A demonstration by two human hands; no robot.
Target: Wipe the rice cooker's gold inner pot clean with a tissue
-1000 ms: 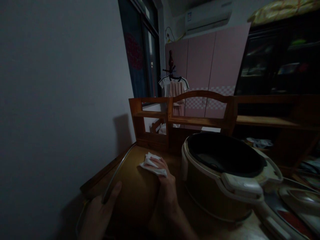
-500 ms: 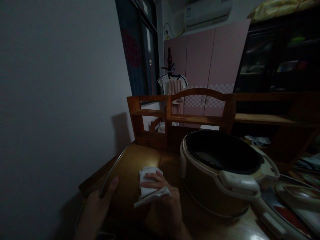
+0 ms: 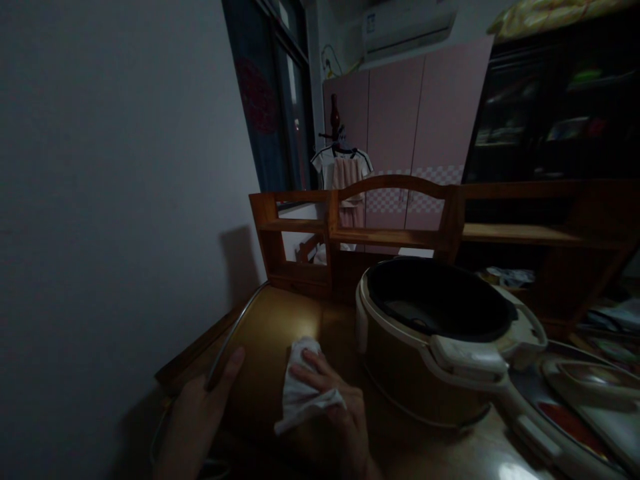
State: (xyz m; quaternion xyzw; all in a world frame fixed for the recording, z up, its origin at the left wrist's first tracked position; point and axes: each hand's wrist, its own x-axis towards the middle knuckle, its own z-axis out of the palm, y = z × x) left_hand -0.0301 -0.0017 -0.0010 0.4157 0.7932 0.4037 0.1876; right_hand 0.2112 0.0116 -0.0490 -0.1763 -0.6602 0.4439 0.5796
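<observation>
Bounded at left by a bare grey wall (image 3: 100, 200), and at the far side by a wooden shelf (image 3: 390, 233) running across the desk. Right of centre, an open rice cooker (image 3: 425, 373), with its hinged lid (image 3: 585, 387) thrown back toward the near right. Left of the cooker and just beside it, a rounded brown surface (image 3: 265, 327), glossy and edged on its left by a curved metal rim (image 3: 235, 330); too dim to tell whether lid, pan or something else. Steadied by the left hand (image 3: 195, 420) at the near left, thumb laid over the rim and the other fingers hidden beneath; by the look, a pinch hold on that edge. Pressed on from the near side by the right hand (image 3: 335, 413), fingers stretched long and flat over a white cloth (image 3: 300, 393), one fold lapping back across the knuckles; pinned rather than balled up. Cloth lying in the near middle of the brown surface, well clear of the rim and apart from the cooker wall. Judged as mid-wipe: cloth in contact, surface braced. Any further stroke would call for even pressure through flat fingers, a firm counter-hold at the rim so nothing rocks, and care at the right not to knock the cooker.
</observation>
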